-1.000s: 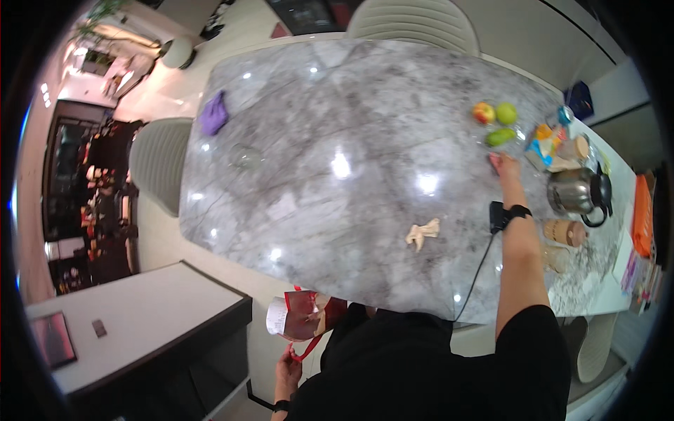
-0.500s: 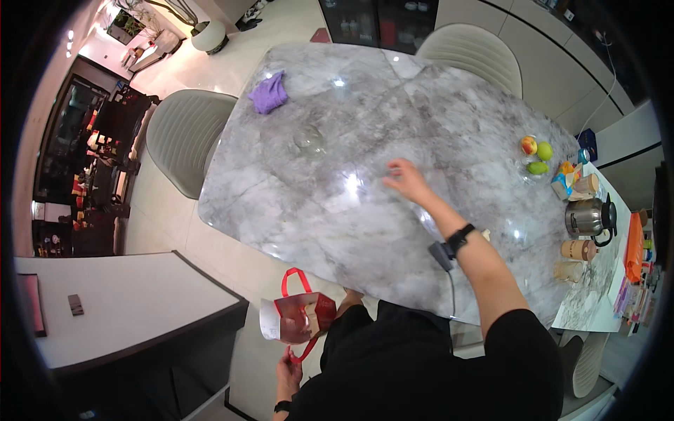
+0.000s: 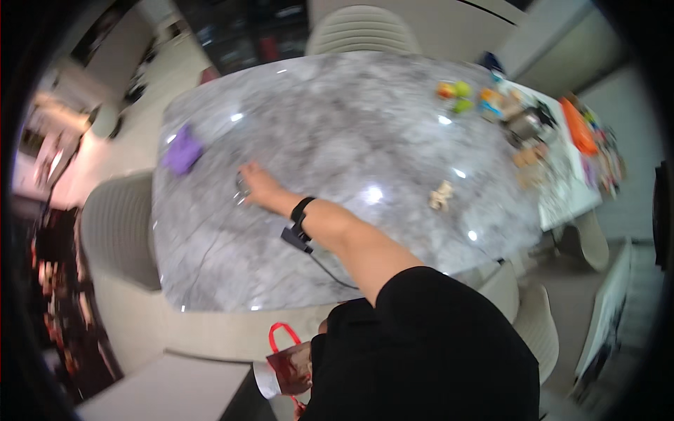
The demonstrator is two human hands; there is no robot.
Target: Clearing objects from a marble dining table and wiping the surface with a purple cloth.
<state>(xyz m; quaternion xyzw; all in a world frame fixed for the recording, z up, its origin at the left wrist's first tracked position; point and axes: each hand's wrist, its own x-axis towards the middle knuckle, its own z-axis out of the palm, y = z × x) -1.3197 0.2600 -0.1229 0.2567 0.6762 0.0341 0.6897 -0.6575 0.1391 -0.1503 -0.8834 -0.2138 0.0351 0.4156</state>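
Note:
My right hand [image 3: 260, 186] reaches over the left part of the marble table, its fingers curved round a small clear, see-through object [image 3: 241, 190]. Blur and the hand hide that object's exact kind. Beyond them, to the left, lies a crumpled purple cloth [image 3: 183, 150]. Down by my left side, my left hand [image 3: 300, 409] shows only a few fingertips at a red strap of a red and white gift bag [image 3: 289, 369]. The bag hangs below the table's near edge, its other red handle standing up.
A grey marble table [image 3: 337, 126] fills the middle. Fruit [image 3: 455, 96] lies at its far right, and a small pale item [image 3: 441, 196] nearer me. A steel jug [image 3: 525, 128] stands on the side counter. Chairs [image 3: 121, 228] stand around. A dark device [image 3: 296, 239] with a cable hangs by my right wrist.
My right hand has moved left across the table to the clear object. The view has turned and shifted with me; my left hand still stays with the bag.

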